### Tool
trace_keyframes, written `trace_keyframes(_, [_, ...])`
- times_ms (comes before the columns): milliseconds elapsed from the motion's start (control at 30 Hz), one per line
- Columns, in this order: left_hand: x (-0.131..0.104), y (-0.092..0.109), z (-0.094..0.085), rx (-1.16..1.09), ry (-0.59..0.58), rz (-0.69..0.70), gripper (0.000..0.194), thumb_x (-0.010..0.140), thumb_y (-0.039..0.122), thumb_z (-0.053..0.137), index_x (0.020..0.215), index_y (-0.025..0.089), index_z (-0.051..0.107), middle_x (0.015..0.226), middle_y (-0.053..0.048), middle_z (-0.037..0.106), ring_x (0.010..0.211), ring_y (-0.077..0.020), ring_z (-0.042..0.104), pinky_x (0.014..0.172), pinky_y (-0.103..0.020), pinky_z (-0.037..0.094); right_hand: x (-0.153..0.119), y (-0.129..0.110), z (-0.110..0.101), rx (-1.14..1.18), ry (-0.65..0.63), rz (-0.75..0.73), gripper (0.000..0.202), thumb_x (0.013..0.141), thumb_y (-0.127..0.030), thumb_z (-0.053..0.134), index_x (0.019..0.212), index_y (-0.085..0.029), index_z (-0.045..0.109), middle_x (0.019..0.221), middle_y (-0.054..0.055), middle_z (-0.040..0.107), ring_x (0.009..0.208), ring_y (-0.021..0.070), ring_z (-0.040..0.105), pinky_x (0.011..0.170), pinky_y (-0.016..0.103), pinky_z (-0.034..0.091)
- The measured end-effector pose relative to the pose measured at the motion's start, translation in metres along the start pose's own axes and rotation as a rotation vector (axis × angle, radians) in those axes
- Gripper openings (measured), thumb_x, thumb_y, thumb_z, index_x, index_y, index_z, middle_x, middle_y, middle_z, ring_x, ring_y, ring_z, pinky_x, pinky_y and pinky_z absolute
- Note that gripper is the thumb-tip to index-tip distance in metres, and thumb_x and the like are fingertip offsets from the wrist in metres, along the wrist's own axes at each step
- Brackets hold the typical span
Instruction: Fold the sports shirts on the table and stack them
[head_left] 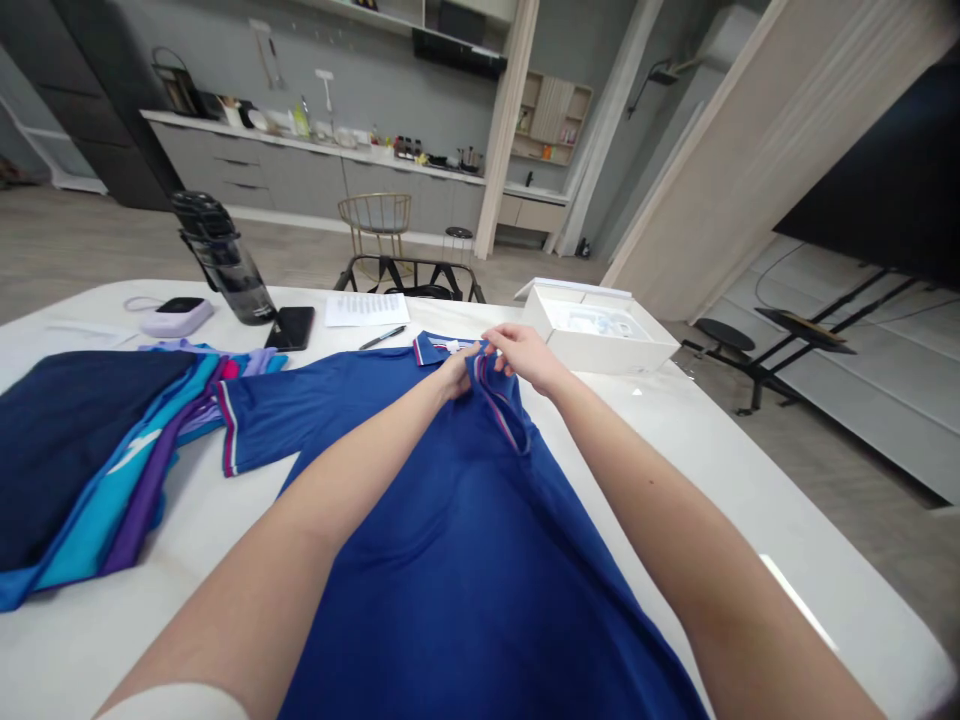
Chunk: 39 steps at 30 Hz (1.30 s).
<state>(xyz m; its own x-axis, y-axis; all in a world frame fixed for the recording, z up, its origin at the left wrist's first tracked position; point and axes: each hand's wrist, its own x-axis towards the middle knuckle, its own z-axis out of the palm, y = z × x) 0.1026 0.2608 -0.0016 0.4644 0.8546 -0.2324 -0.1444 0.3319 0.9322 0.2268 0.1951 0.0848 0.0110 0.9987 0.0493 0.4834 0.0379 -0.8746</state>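
A blue polo shirt (457,560) lies spread on the white table, its body toward me and its collar (431,347) at the far end. The sleeve on the left stretches out flat. The other sleeve (501,412), edged with red and white stripes, is folded in over the body. My left hand (459,372) grips the cloth near the collar, its fingers partly hidden by fabric. Close beside it, my right hand (519,354) pinches the shirt at the shoulder of the folded sleeve.
Stacked folded clothes (82,440) lie at the left. Behind them stand a water bottle (232,270), a phone (291,328) and a small lilac device (177,316). A paper sheet (364,309), a pen (382,337) and an open white box (600,335) are along the far edge.
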Motion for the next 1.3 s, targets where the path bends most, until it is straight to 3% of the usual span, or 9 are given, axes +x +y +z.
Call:
trace_keyframes(133, [-0.040, -0.017, -0.041, 0.039, -0.017, -0.189, 0.060, 0.096, 0.066, 0.041, 0.122, 0.016, 0.061, 0.100, -0.014, 0.076, 0.088, -0.0241, 0.073, 0.074, -0.036, 0.059, 0.030, 0.067, 0.010, -0.390, 0.115, 0.029, 0.032, 0.093, -0.019, 0.048, 0.117, -0.017, 0.069, 0.109, 0.011, 0.069, 0.093, 0.0207, 0.065, 0.086, 0.034, 0.054])
trace_keyframes(333, [-0.060, -0.036, -0.045, 0.914, 0.229, 0.044, 0.034, 0.074, 0.046, 0.079, 0.092, 0.018, 0.073, 0.100, -0.014, 0.076, 0.106, -0.0340, 0.068, 0.090, -0.041, 0.054, 0.037, 0.136, 0.007, -0.836, 0.029, 0.039, 0.054, 0.088, -0.018, 0.050, 0.139, -0.034, 0.059, 0.157, 0.009, 0.040, 0.144, 0.0362, 0.033, 0.107, 0.063, 0.039])
trace_keyframes(467, [-0.064, -0.034, -0.040, 1.004, 0.239, 0.170, 0.017, 0.079, 0.029, 0.073, 0.093, 0.018, 0.074, 0.102, -0.013, 0.076, 0.108, -0.0323, 0.069, 0.094, -0.041, 0.052, 0.039, 0.142, 0.009, -0.797, 0.166, 0.021, 0.030, 0.088, -0.028, 0.052, 0.108, -0.024, 0.074, 0.139, 0.012, 0.057, 0.130, 0.0326, 0.049, 0.103, 0.053, 0.045])
trace_keyframes(600, [-0.062, 0.000, -0.037, 0.561, -0.023, 0.305, 0.015, 0.084, 0.030, 0.070, 0.092, 0.017, 0.074, 0.098, -0.008, 0.076, 0.098, -0.0237, 0.071, 0.093, -0.037, 0.054, 0.052, 0.134, -0.013, -0.691, 0.304, 0.061, 0.028, 0.087, -0.029, 0.050, 0.093, -0.017, 0.075, 0.108, 0.012, 0.070, 0.105, 0.0269, 0.063, 0.090, 0.036, 0.050])
trace_keyframes(767, [-0.045, 0.036, -0.061, 0.195, -0.116, 0.137, 0.030, 0.077, 0.034, 0.080, 0.100, 0.017, 0.074, 0.103, -0.008, 0.077, 0.096, -0.0205, 0.072, 0.094, -0.036, 0.055, 0.088, 0.121, -0.035, -0.660, 0.214, 0.089, 0.038, 0.091, -0.018, 0.037, 0.081, -0.012, 0.074, 0.085, 0.013, 0.071, 0.087, 0.0241, 0.066, 0.081, 0.030, 0.049])
trace_keyframes(867, [-0.037, 0.025, -0.091, 0.384, 0.012, -0.037, 0.025, 0.072, 0.030, 0.082, 0.093, 0.018, 0.075, 0.094, -0.006, 0.078, 0.093, -0.0217, 0.072, 0.090, -0.035, 0.056, 0.101, 0.127, -0.025, -0.667, 0.114, 0.060, 0.031, 0.082, -0.008, 0.045, 0.079, -0.013, 0.075, 0.088, 0.012, 0.073, 0.090, 0.0227, 0.065, 0.084, 0.027, 0.048])
trace_keyframes(1000, [-0.037, -0.003, -0.116, 0.848, 0.205, -0.007, 0.023, 0.078, 0.039, 0.076, 0.091, 0.019, 0.076, 0.090, -0.005, 0.077, 0.094, -0.0235, 0.071, 0.088, -0.032, 0.054, 0.099, 0.150, -0.011, -0.667, 0.046, 0.029, 0.043, 0.071, 0.000, 0.047, 0.096, -0.016, 0.079, 0.104, 0.009, 0.072, 0.098, 0.0199, 0.064, 0.089, 0.025, 0.047])
trace_keyframes(1133, [-0.042, -0.018, -0.112, 1.145, 0.244, 0.108, 0.035, 0.082, 0.048, 0.071, 0.104, 0.020, 0.075, 0.105, -0.010, 0.076, 0.102, -0.0272, 0.069, 0.090, -0.034, 0.052, 0.089, 0.168, -0.009, -0.678, 0.076, -0.004, 0.049, 0.071, -0.003, 0.047, 0.108, -0.015, 0.076, 0.116, 0.010, 0.068, 0.097, 0.0191, 0.062, 0.093, 0.026, 0.047])
trace_keyframes(1300, [-0.053, -0.018, -0.091, 1.067, 0.302, 0.283, 0.022, 0.092, 0.038, 0.059, 0.093, 0.022, 0.073, 0.098, -0.006, 0.076, 0.095, -0.0237, 0.069, 0.088, -0.032, 0.050, 0.087, 0.162, -0.015, -0.716, 0.029, 0.016, 0.036, 0.072, -0.006, 0.044, 0.083, -0.013, 0.077, 0.086, 0.007, 0.073, 0.082, 0.0183, 0.063, 0.079, 0.023, 0.047])
